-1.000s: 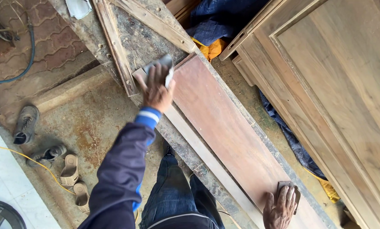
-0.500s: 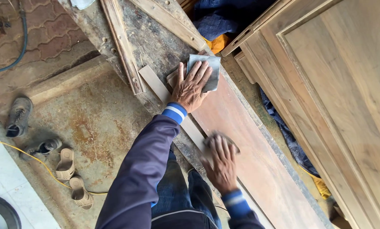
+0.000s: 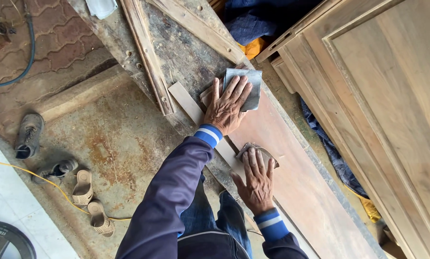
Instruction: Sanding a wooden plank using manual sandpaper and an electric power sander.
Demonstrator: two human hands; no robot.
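Vs 0.5 s ago: left hand [image 3: 228,108] slid slightly right, flat, fingers spread on grey sandpaper sheet [image 3: 246,86]; right hand [image 3: 257,178] unchanged, spread, pressing sandpaper pad [image 3: 254,148] on reddish board [image 3: 292,182].

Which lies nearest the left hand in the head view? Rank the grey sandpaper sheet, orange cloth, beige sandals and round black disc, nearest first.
From the left hand:
1. Grey sandpaper sheet, under its fingers, on the board.
2. Orange cloth, just above, by the blue fabric.
3. Beige sandals, on the floor, lower left.
4. Round black disc, bottom left corner.
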